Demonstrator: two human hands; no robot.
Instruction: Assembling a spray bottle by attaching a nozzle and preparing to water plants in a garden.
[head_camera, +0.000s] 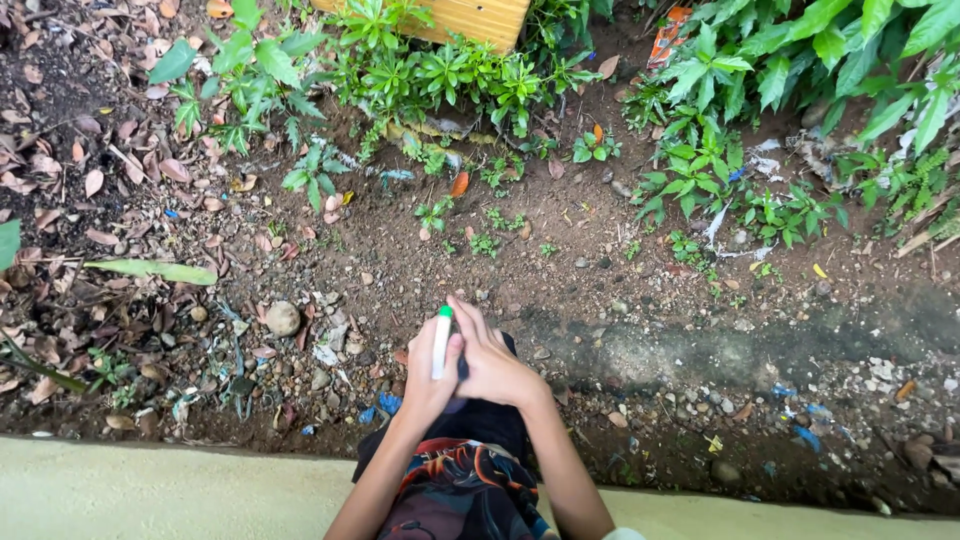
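Head view, looking straight down over bare soil at the edge of a pale concrete ledge (150, 490).

Left hand (428, 375): fingers curled shut around a white tube-shaped thing with a green cap (441, 340), likely a marker or small applicator. It stands nearly upright, green end pointing away from the body. Right hand (492, 360): laid over and against the left, fingers partly folded, touching the lower part of the tube; whether it truly grips it I cannot tell. Both hands sit together above a knee in dark patterned cloth (465, 490).

Around: damp brown soil (560, 260) with pebbles, a rounded stone (282, 318) to the left, dry leaves (90, 180) well to the left, low green plants (440, 80) ahead, a yellow board (470, 18) at the top edge. Blue scraps scattered near the ledge.

Judgement: the step in hand looks like readying the tube, with both hands at it and the cap apparently still on. The next move would call for one hand to steady the body while the other works the capped end, keeping it clear of the dirt.
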